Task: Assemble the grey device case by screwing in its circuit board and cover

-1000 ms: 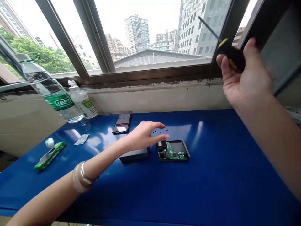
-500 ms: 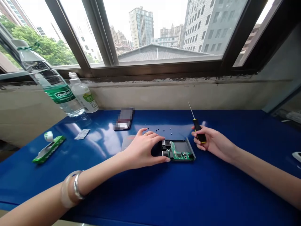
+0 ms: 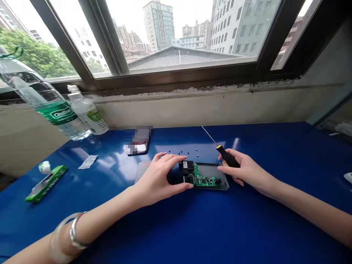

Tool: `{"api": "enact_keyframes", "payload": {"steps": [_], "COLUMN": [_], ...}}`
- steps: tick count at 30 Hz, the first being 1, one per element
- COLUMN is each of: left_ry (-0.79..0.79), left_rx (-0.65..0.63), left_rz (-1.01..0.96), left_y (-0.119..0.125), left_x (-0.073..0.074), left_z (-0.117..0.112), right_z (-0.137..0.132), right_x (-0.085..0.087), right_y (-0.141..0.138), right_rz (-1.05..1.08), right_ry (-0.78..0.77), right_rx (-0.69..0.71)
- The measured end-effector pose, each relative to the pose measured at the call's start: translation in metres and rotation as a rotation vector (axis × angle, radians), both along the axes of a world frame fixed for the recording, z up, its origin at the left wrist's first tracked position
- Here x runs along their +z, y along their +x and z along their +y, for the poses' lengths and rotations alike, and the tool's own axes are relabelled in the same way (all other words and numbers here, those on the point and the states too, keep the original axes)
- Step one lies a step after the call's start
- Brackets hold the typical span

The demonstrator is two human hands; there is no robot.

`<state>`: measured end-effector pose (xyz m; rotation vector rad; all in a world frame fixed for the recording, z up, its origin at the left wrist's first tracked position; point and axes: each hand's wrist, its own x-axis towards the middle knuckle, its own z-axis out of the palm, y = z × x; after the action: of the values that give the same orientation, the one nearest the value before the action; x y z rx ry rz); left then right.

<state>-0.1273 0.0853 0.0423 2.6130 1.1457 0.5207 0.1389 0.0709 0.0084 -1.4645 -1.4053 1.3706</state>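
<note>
A shallow black metal case with a green circuit board inside lies in the middle of the blue table. My left hand spans the case's left end, its thumb at the near edge and index finger at the far edge. The screwdriver, with its black and yellow handle, is gripped in my right hand. Its shaft points up and to the left, away from the board. The right thumb and fingertips are at the case's right end. Several small black screws lie behind the case.
A flat grey panel lies partly under my left hand. Behind it is a phone. To the left are a white packet, a green box, a large water bottle and a smaller bottle. A wall and window stand behind.
My right hand has moved left to the case's right end, and the screwdriver now leans further left. My left hand keeps its place at the case. The view has shifted slightly.
</note>
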Motion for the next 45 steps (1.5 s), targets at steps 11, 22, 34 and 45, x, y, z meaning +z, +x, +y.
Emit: {"api": "enact_keyframes", "payload": {"steps": [11, 22, 34, 45], "left_ry": [0.120, 0.041, 0.018, 0.414], "left_rx": [-0.266, -0.271, -0.307, 0.076], "left_rz": [-0.265, -0.053, 0.172, 0.164], "left_y": [0.001, 0.007, 0.006, 0.003], "left_x": [-0.001, 0.001, 0.001, -0.004], "left_z": [-0.020, -0.032, -0.025, -0.024], "right_z": [-0.002, -0.003, -0.005, -0.003], "right_x": [0.001, -0.002, -0.007, -0.009], "right_y": [0.001, 0.001, 0.002, 0.004], "right_rz": [0.062, 0.110, 0.101, 0.129], "right_ry": [0.006, 0.027, 0.083, 0.088], "right_rx": [-0.092, -0.230, -0.422, -0.411]}}
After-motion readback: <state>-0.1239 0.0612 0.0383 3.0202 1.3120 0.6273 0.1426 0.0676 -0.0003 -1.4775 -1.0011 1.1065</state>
